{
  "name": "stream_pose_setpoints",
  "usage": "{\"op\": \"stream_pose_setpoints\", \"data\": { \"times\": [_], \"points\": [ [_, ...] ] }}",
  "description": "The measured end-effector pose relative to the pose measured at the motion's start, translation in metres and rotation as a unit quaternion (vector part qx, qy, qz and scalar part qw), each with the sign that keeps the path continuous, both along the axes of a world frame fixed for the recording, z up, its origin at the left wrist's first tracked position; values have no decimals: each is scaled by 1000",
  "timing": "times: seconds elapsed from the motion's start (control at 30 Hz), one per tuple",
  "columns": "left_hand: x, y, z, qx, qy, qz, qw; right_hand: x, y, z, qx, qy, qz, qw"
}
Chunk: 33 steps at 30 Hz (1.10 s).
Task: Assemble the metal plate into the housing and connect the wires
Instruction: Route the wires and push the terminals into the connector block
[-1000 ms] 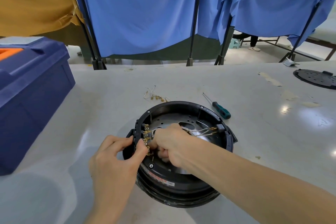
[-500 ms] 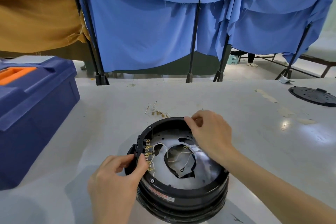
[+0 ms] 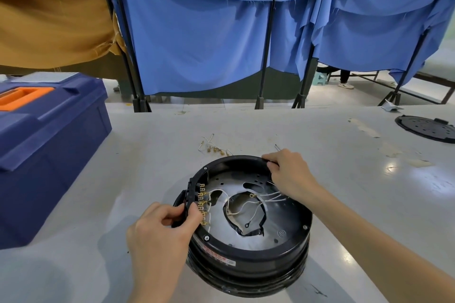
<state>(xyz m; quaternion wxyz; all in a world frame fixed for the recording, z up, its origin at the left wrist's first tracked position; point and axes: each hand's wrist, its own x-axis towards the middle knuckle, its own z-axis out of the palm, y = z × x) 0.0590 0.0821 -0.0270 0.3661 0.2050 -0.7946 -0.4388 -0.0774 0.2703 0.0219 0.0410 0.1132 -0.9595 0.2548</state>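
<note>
Two hands grip the round black plastic housing (image 3: 246, 256): left hand (image 3: 160, 233) pinches its terminal-strip edge, right hand (image 3: 288, 174) curls over the far rim.

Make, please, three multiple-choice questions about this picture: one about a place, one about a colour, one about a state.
1. Where does the blue toolbox stand?
A. Left of the housing
B. Right of it
C. Inside it

2. What colour are the wires over the metal plate?
A. Red
B. White
C. Green

3. What does the left hand do?
A. Lies flat on the table
B. Holds a screwdriver
C. Grips the terminal block on the housing's rim

Answers: 1 A, the toolbox fills the picture's left side. 2 B, every loose wire looks white. 3 C, its fingers and thumb curl round the black block.
</note>
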Motion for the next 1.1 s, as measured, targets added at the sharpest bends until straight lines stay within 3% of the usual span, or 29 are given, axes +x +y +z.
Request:
{"op": "stream_pose_setpoints", "data": {
  "times": [0.3, 0.53, 0.7, 0.8, 0.97, 1.1],
  "points": [
    [-21, -15, 14, -49, -63, 22, 997, 8, -3, -1, -60, -14, -8, 998],
    [-65, -42, 30, -16, -150, -200, 968, 3, -6, -10, -104, -29, 3, 994],
    [-75, -49, 27, -23, -155, -247, 956, -27, -2, -2, -84, -59, 0, 995],
    [-77, -51, 24, -21, -146, -250, 957, -50, -7, 0, -113, -105, 59, 986],
    [-80, -54, 21, -39, -142, -252, 957, -81, -34, -7, -80, -164, 185, 966],
    [-81, -54, 21, -52, -136, -248, 958, -93, -49, -16, -36, -183, 186, 965]
  ]
}}
